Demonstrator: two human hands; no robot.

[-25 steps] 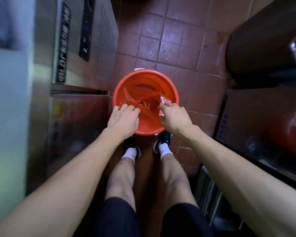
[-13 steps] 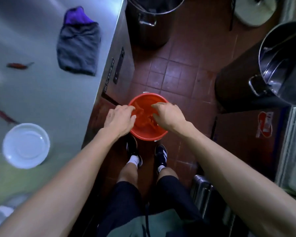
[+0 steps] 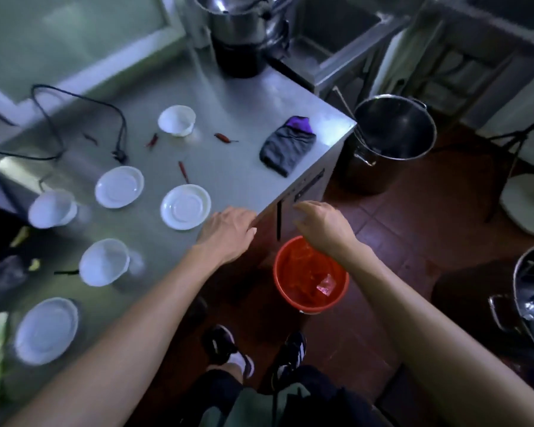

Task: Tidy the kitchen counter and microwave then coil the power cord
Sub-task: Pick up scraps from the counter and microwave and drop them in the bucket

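your arms: both bare to past the elbow, no sleeves, no watch or rings seen | left hand (image 3: 228, 232), right hand (image 3: 324, 229): no gloves | dark shorts (image 3: 222, 396), knees bare | greenish cloth at your waist (image 3: 259, 408), blurred | black sneakers (image 3: 219, 343), white stripes | white socks (image 3: 239, 362)

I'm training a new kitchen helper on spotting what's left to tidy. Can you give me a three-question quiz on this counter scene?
1. True or false: the power cord is already coiled.
2. Where is the red bucket? A) on the counter B) on the floor C) in the sink
3. What is either hand holding?

Key
1. False: it lies loose.
2. B
3. Nothing: the left hand rests open at the counter's edge, and the right hand is open above the bucket.
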